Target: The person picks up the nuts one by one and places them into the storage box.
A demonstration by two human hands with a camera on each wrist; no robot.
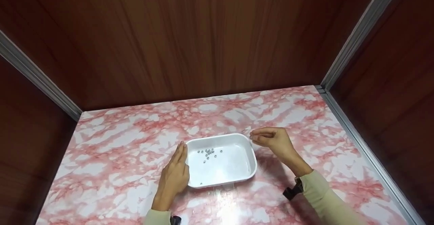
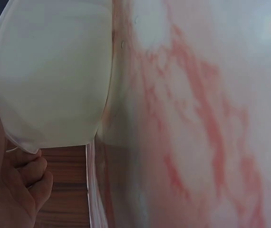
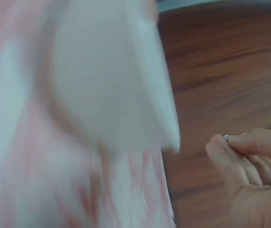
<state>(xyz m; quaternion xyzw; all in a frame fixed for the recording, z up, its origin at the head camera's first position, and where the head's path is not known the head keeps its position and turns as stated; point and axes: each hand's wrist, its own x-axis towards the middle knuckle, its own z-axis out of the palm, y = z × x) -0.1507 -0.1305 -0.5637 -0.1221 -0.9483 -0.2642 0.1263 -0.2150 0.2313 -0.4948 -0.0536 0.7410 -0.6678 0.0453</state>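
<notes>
A white rectangular tray [image 1: 237,170] with rounded corners stands on the table, with several small silver beads [image 1: 209,152] inside. Most of them cluster toward its left half, and one lies near the front left corner. My left hand [image 1: 175,174] holds the tray's left side, its thumb at the rim and its fingers along the outer wall. Just beyond the right rim, my right hand [image 1: 274,142] pinches a small silver bead [image 3: 226,137] between thumb and fingertip. The right wrist view is blurred around the tray, and the beads' exact shape is too small to tell.
The table [image 1: 112,157] has a red and white marbled top. Dark wood panels [image 1: 203,41] enclose it at the back and both sides, with metal strips [image 1: 364,143] at the corners and along the right edge.
</notes>
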